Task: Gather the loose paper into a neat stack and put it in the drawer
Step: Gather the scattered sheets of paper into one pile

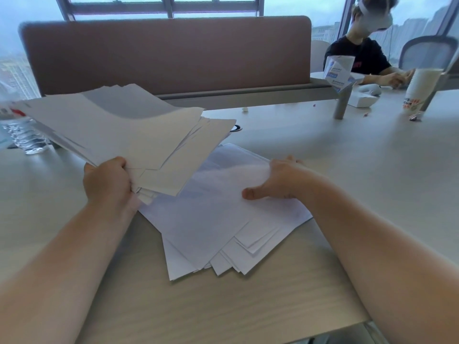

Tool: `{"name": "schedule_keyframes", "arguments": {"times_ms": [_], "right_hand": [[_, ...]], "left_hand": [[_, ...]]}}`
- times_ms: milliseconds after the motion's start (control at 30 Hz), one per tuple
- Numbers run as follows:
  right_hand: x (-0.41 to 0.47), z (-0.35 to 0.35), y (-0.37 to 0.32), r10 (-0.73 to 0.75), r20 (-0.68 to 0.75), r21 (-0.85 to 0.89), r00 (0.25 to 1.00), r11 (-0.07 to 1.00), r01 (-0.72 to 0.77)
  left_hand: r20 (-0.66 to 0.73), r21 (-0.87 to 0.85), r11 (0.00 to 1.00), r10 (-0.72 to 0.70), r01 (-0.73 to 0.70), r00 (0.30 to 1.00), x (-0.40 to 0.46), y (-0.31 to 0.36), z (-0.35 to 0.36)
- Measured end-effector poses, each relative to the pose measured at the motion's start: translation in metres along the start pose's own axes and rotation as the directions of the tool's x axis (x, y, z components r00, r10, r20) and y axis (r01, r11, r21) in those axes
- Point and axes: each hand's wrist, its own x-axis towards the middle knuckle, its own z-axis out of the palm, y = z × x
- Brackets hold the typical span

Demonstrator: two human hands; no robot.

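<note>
We found the desk (372, 170) bearing most of the paper: a fanned pile of loose sheets (223, 219) lay flat near its front edge, corners splayed toward us, and a second bundle of sheets (119, 130) was raised off the surface at the left, its far end drooping and spread. We judged the paper light, limp and slippery sheet on sheet; the raised bundle sagged wherever it was unsupported, so a hold along one short edge would let it fan further, and a grasp at opposite edges, followed by tapping on the desk, would be needed to square it. The edges looked liable to crease under a hard pinch. No drawer was in view. Both forearms reached forward from the lower corners. The left hand (106, 180) was clenched round the near corner of the raised bundle, fingers curled over the top. The right hand (275, 180) lay on the flat pile's right edge, thumb extended along the top sheet; we could not tell whether its fingers had curled under the sheets.
</note>
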Motion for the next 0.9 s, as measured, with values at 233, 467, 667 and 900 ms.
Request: {"name": "schedule_keyframes", "arguments": {"times_ms": [233,467,667,900], "right_hand": [[0.002,-0.004,0.007,-0.067,-0.085,0.147,0.994,0.986,0.079],[0.002,0.000,0.000,-0.177,-0.236,0.144,0.956,0.966,0.214],[0.014,0.001,0.007,-0.158,-0.366,0.122,0.917,0.969,0.215],[0.029,-0.013,0.033,0.089,-0.560,0.443,0.824,0.872,0.207]], "left_hand": [[0.028,0.016,0.996,0.084,-0.084,0.996,0.002,-0.001,-0.003],[0.032,0.057,0.993,0.097,-0.099,0.995,0.006,-0.004,-0.002],[0.023,0.021,0.996,0.090,-0.090,0.996,0.010,-0.006,-0.004],[-0.010,-0.012,0.998,0.059,-0.059,0.998,0.003,-0.003,0.000]]}}
